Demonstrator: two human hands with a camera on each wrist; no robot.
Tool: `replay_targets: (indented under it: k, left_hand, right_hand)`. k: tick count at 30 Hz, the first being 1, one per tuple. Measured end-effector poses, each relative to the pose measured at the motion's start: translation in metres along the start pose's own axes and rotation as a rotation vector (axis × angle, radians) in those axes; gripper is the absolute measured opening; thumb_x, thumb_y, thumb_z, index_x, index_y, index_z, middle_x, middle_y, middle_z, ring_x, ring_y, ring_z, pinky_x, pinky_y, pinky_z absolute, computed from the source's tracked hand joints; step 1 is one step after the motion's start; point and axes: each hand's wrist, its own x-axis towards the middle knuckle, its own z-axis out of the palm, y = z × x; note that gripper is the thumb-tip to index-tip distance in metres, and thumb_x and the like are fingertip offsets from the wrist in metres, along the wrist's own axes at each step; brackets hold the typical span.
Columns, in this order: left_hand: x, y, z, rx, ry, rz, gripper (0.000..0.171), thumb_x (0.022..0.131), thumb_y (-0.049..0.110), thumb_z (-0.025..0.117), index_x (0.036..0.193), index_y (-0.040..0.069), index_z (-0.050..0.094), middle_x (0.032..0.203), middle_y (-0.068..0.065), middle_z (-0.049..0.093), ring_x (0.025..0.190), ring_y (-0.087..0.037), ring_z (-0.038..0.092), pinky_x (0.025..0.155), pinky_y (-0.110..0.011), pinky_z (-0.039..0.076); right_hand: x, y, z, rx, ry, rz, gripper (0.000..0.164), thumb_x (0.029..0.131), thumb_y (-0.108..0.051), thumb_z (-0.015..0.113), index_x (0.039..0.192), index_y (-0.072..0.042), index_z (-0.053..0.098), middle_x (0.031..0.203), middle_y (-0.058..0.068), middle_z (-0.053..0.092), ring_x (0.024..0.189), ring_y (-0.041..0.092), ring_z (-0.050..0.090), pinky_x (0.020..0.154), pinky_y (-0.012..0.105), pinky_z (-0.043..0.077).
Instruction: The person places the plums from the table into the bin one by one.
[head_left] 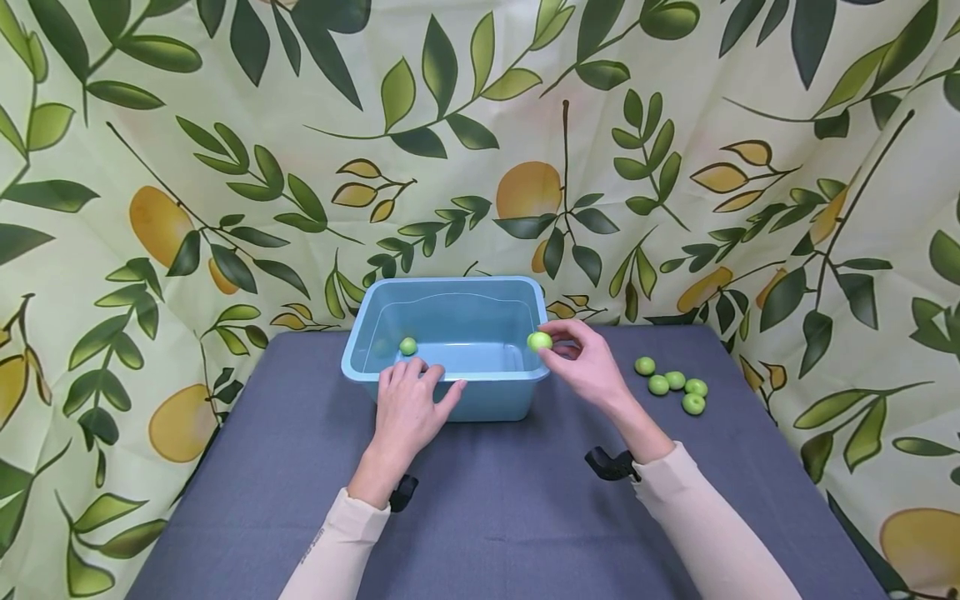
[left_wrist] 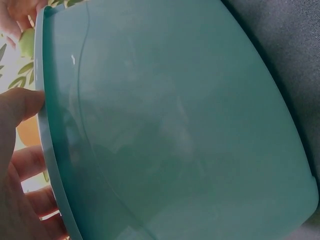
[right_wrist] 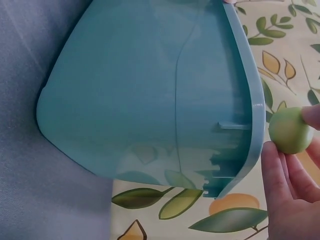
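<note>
A blue plastic basin (head_left: pixel 450 400) stands near the back of the table. My left hand (head_left: pixel 411 404) rests on its near rim, fingers loosely bent over the edge and thumb spread to the right. In the left wrist view the thumb (left_wrist: pixel 27 102) touches the rim. My right hand (head_left: pixel 588 367) pinches a small green apple (head_left: pixel 539 341) between thumb and fingers, by the basin's right rim. The right wrist view shows that apple (right_wrist: pixel 290 130) just beyond the rim. Another green apple (head_left: pixel 408 346) lies inside the basin, toward its left side.
Several small green apples (head_left: pixel 675 381) lie grouped on the dark grey tablecloth (head_left: pixel 510 517), right of the basin. A cloth printed with leaves and fruit (head_left: pixel 450 192) hangs behind the table. Dark straps (head_left: pixel 609 464) sit at both wrists.
</note>
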Motion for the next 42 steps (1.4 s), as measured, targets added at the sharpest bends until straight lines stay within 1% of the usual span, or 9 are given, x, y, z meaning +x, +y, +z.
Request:
replay_targets:
  k: [6, 14, 18, 20, 25, 27, 32, 35, 42]
  left_hand:
    - [-0.001, 0.0, 0.001, 0.001, -0.007, -0.001, 0.036, 0.091, 0.044, 0.072, 0.099, 0.009, 0.077, 0.093, -0.012, 0.063, 0.084, -0.034, 0.057, 0.085, -0.051, 0.044]
    - [-0.001, 0.0, 0.002, 0.002, -0.012, 0.0, 0.036, 0.091, 0.044, 0.072, 0.099, 0.009, 0.076, 0.092, -0.012, 0.063, 0.084, -0.034, 0.057, 0.085, -0.05, 0.044]
    - [-0.001, 0.0, 0.001, 0.005, -0.017, -0.001, 0.037, 0.091, 0.044, 0.072, 0.1, 0.009, 0.077, 0.093, -0.012, 0.063, 0.084, -0.034, 0.057, 0.085, -0.051, 0.044]
    - [-0.001, 0.001, 0.001, 0.004, -0.021, -0.002, 0.037, 0.091, 0.045, 0.073, 0.1, 0.009, 0.077, 0.093, -0.012, 0.063, 0.085, -0.034, 0.057, 0.085, -0.051, 0.044]
    - [0.0, 0.001, -0.001, 0.004, -0.021, -0.002, 0.037, 0.091, 0.044, 0.073, 0.101, 0.008, 0.077, 0.094, -0.013, 0.063, 0.085, -0.034, 0.057, 0.086, -0.051, 0.045]
    - [0.0, 0.001, -0.002, 0.004, -0.022, -0.003, 0.036, 0.091, 0.043, 0.074, 0.101, 0.008, 0.077, 0.094, -0.013, 0.064, 0.085, -0.034, 0.057, 0.086, -0.051, 0.045]
    - [0.0, 0.001, -0.003, 0.001, -0.026, -0.005, 0.037, 0.091, 0.043, 0.074, 0.101, 0.008, 0.077, 0.094, -0.013, 0.064, 0.085, -0.034, 0.057, 0.085, -0.051, 0.045]
    - [0.0, 0.001, -0.002, 0.002, -0.026, -0.004, 0.037, 0.091, 0.043, 0.073, 0.101, 0.008, 0.077, 0.094, -0.013, 0.064, 0.085, -0.034, 0.058, 0.086, -0.051, 0.045]
    - [0.0, 0.001, -0.002, 0.002, -0.032, -0.011, 0.037, 0.092, 0.044, 0.073, 0.101, 0.008, 0.077, 0.094, -0.013, 0.063, 0.085, -0.034, 0.057, 0.087, -0.051, 0.045]
  right_hand:
    - [0.0, 0.0, 0.001, -0.009, -0.009, -0.004, 0.037, 0.089, -0.005, 0.075, 0.124, 0.004, 0.066, 0.12, 0.015, 0.062, 0.107, 0.027, 0.062, 0.092, 0.022, 0.052]
    - [-0.003, -0.002, -0.002, -0.011, -0.013, 0.0, 0.034, 0.09, -0.007, 0.076, 0.123, -0.001, 0.067, 0.12, 0.016, 0.062, 0.109, 0.028, 0.063, 0.097, 0.033, 0.053]
    - [-0.006, -0.003, -0.004, -0.017, -0.007, -0.018, 0.034, 0.09, -0.004, 0.075, 0.122, 0.002, 0.066, 0.12, 0.02, 0.061, 0.108, 0.032, 0.062, 0.096, 0.039, 0.053]
    - [-0.007, -0.003, -0.006, -0.028, -0.004, -0.036, 0.033, 0.09, -0.003, 0.074, 0.122, 0.004, 0.066, 0.119, 0.021, 0.061, 0.108, 0.033, 0.062, 0.096, 0.04, 0.053]
    - [-0.01, -0.004, -0.011, -0.078, 0.004, -0.069, 0.027, 0.091, -0.004, 0.074, 0.116, 0.004, 0.068, 0.113, 0.015, 0.064, 0.103, 0.027, 0.063, 0.092, 0.032, 0.054]
    - [-0.011, -0.004, -0.012, -0.098, -0.001, -0.075, 0.026, 0.091, -0.005, 0.074, 0.115, 0.004, 0.069, 0.112, 0.015, 0.064, 0.102, 0.025, 0.063, 0.092, 0.032, 0.054]
    - [-0.014, -0.004, -0.017, -0.153, -0.014, -0.079, 0.025, 0.092, -0.007, 0.073, 0.115, 0.002, 0.07, 0.113, 0.017, 0.065, 0.102, 0.025, 0.063, 0.093, 0.038, 0.055]
    - [-0.016, -0.005, -0.019, -0.197, -0.015, -0.09, 0.024, 0.092, -0.006, 0.073, 0.115, -0.001, 0.07, 0.113, 0.014, 0.066, 0.103, 0.027, 0.064, 0.093, 0.041, 0.055]
    - [-0.021, -0.005, -0.025, -0.304, -0.018, -0.143, 0.022, 0.091, -0.006, 0.072, 0.112, -0.005, 0.071, 0.109, 0.008, 0.067, 0.1, 0.026, 0.066, 0.09, 0.04, 0.056]
